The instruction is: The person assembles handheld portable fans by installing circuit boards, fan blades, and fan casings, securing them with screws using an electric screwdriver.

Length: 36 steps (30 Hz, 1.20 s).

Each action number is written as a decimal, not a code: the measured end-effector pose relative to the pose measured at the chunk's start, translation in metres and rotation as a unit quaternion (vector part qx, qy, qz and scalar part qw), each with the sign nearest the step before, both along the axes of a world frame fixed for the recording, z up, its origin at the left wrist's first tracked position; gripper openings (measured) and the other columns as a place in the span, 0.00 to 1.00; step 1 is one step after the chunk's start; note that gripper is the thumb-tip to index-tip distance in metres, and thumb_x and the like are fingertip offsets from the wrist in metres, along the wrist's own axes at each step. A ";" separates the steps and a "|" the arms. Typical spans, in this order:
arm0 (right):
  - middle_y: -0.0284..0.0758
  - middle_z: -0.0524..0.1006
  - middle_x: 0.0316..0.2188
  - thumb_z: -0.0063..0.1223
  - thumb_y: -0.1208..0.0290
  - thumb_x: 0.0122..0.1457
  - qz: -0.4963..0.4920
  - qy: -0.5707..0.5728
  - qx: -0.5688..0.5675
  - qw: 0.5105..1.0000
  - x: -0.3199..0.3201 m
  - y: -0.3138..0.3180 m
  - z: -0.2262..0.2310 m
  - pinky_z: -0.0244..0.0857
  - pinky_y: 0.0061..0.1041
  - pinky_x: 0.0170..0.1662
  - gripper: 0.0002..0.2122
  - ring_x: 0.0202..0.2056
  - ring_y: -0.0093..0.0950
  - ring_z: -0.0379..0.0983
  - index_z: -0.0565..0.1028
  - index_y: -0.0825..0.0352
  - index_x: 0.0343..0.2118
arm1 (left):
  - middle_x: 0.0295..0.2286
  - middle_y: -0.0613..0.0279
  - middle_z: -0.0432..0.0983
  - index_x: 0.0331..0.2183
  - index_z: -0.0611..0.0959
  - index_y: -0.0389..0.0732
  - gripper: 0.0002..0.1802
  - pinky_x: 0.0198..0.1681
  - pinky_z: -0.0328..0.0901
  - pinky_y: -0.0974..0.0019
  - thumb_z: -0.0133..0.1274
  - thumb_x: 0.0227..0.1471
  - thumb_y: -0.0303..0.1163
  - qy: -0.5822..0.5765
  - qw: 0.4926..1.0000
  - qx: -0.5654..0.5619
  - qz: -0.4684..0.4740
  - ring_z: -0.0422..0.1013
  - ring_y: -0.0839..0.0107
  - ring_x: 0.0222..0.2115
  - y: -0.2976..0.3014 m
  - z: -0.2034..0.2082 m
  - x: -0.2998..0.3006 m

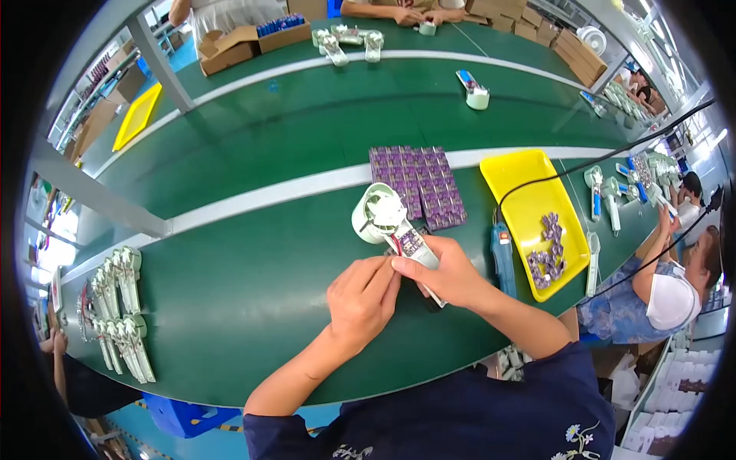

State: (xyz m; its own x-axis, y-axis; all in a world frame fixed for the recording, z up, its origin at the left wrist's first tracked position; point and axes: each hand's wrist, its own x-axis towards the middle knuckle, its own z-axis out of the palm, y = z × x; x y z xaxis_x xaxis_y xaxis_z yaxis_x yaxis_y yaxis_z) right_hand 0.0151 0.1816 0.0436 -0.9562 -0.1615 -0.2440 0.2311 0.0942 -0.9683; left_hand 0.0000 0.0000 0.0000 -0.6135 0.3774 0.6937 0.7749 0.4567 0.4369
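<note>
A pale green handheld fan (379, 215) with its handle uncovered is held over the green bench, its round head pointing away from me. A small purple circuit board (410, 242) sits in the handle, and red wires (395, 244) show beside it. My right hand (452, 276) grips the handle from the right, thumb across the top. Pressed together at the handle's left edge are the fingertips of my left hand (359, 297), close to the wires; whatever they pinch is hidden. Beyond the fan lie panels of purple circuit boards (418, 180).
A yellow tray (566, 211) holding loose purple boards stands right, with a blue electric screwdriver (502, 257) beside it. Fan parts (126, 310) are grouped at the left. Black cables (583, 165) cross the right side, where a co-worker (652, 295) sits. A white rail (284, 188) spans the bench.
</note>
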 end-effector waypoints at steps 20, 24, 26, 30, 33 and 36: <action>0.45 0.81 0.23 0.67 0.45 0.46 -0.362 0.134 0.317 0.866 -0.581 0.153 -0.117 0.72 0.35 0.30 0.27 0.24 0.37 0.79 0.81 0.73 0.26 | 0.27 0.56 0.80 0.37 0.83 0.36 0.05 0.32 0.71 0.68 0.57 0.57 0.24 -0.368 0.894 0.216 0.140 0.77 0.68 0.27 -0.046 -0.036 -0.036; 0.47 0.81 0.26 0.66 0.45 0.48 -0.378 0.140 0.324 0.856 -0.606 0.176 -0.100 0.72 0.39 0.32 0.28 0.29 0.38 0.80 0.80 0.75 0.28 | 0.29 0.53 0.79 0.39 0.83 0.37 0.07 0.32 0.70 0.64 0.56 0.56 0.23 -0.329 0.919 0.185 0.115 0.77 0.60 0.28 -0.042 -0.012 -0.048; 0.38 0.79 0.25 0.65 0.44 0.49 -0.315 0.076 0.267 0.908 -0.603 0.168 -0.095 0.69 0.36 0.26 0.28 0.23 0.34 0.75 0.79 0.72 0.31 | 0.28 0.51 0.79 0.39 0.82 0.37 0.07 0.33 0.70 0.64 0.55 0.56 0.22 -0.325 0.920 0.187 0.114 0.77 0.58 0.28 -0.042 -0.011 -0.047; 0.35 0.77 0.30 0.64 0.43 0.52 -0.261 0.000 0.172 0.950 -0.601 0.149 -0.118 0.71 0.32 0.29 0.25 0.27 0.30 0.72 0.78 0.66 0.34 | 0.27 0.54 0.79 0.36 0.84 0.36 0.06 0.31 0.70 0.67 0.59 0.54 0.23 -0.333 0.915 0.176 0.147 0.76 0.66 0.26 -0.048 -0.021 -0.036; 0.44 0.75 0.39 0.55 0.44 0.60 -0.297 0.011 0.185 0.937 -0.587 0.192 -0.136 0.73 0.39 0.39 0.30 0.36 0.39 0.75 0.67 0.63 0.55 | 0.27 0.53 0.79 0.37 0.84 0.38 0.06 0.29 0.70 0.65 0.58 0.54 0.24 -0.308 0.928 0.164 0.134 0.76 0.61 0.24 -0.054 -0.032 -0.041; 0.33 0.74 0.42 0.55 0.50 0.61 -0.328 0.108 0.056 0.937 -0.527 0.290 -0.106 0.70 0.35 0.44 0.25 0.39 0.32 0.74 0.69 0.55 0.57 | 0.29 0.54 0.78 0.39 0.82 0.38 0.07 0.29 0.69 0.61 0.55 0.56 0.25 -0.227 0.951 0.202 0.056 0.74 0.60 0.25 -0.034 -0.038 -0.069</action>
State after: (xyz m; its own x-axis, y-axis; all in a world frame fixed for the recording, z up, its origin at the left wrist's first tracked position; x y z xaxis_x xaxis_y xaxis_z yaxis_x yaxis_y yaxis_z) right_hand -0.5119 0.4716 -0.0629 -0.8699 0.4930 -0.0145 0.0751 0.1034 -0.9918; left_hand -0.0693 -0.0343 -0.0376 -0.9047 0.0501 0.4231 0.4216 0.2488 0.8720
